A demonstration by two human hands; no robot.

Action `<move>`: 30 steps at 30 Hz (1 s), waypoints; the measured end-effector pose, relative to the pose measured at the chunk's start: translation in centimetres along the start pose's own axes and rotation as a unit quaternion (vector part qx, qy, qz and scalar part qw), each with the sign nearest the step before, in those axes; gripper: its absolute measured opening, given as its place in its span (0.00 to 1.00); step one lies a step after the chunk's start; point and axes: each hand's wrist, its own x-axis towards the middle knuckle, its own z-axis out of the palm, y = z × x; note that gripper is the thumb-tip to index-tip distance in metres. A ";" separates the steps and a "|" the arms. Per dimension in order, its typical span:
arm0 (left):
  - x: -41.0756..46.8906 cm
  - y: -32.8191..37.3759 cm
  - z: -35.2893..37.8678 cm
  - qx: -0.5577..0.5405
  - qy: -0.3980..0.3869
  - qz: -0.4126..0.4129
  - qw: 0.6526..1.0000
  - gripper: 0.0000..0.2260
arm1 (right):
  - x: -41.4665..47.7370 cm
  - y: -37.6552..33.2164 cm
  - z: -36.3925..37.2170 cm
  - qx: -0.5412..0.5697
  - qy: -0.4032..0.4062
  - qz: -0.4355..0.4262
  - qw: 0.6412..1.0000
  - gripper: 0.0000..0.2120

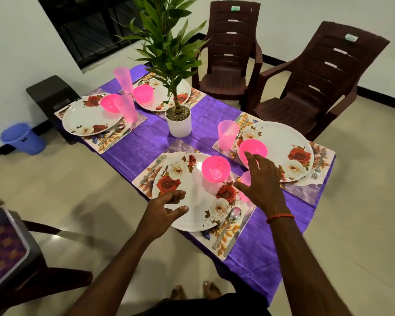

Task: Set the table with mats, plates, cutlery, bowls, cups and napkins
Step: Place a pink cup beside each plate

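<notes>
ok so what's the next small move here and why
Probably lift the right hand clear of the pink cup beside the near plate. It is spread open, not gripping, and the cup seems to stand on the mat. All four places show plate, bowl, cup and cutlery, but no napkins are visible, so those likely come next.

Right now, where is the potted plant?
In the head view, the potted plant stands mid-table on the purple cloth, left of the right-hand pink cup and just before the far plate.

Dim warm indoor light, glare on floor tiles (62, 236), my arms cast soft shadows, wide-angle bends frame edges.
</notes>
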 end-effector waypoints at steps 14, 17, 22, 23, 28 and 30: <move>-2.9 -1.3 -4.8 -0.059 0.129 -0.025 0.990 0.19 | 0.6 -13.0 2.7 0.064 -0.044 -0.267 0.960 0.24; -4.0 -2.4 -6.9 -0.079 0.166 -0.041 0.982 0.18 | 0.6 -16.6 3.8 0.065 -0.080 -0.305 0.947 0.29; -5.4 -4.7 -11.4 -0.097 0.225 -0.062 0.968 0.23 | 0.7 -23.4 6.1 0.061 -0.132 -0.373 0.917 0.32; -5.6 -5.2 -12.3 -0.097 0.234 -0.065 0.965 0.24 | 0.7 -24.7 6.6 0.060 -0.140 -0.387 0.910 0.32; -7.7 -8.5 -17.7 -0.103 0.289 -0.087 0.948 0.28 | 0.6 -32.0 9.4 0.058 -0.175 -0.463 0.867 0.32; -8.7 -10.0 -19.9 -0.113 0.310 -0.098 0.939 0.29 | 0.5 -35.1 10.6 0.047 -0.188 -0.491 0.849 0.30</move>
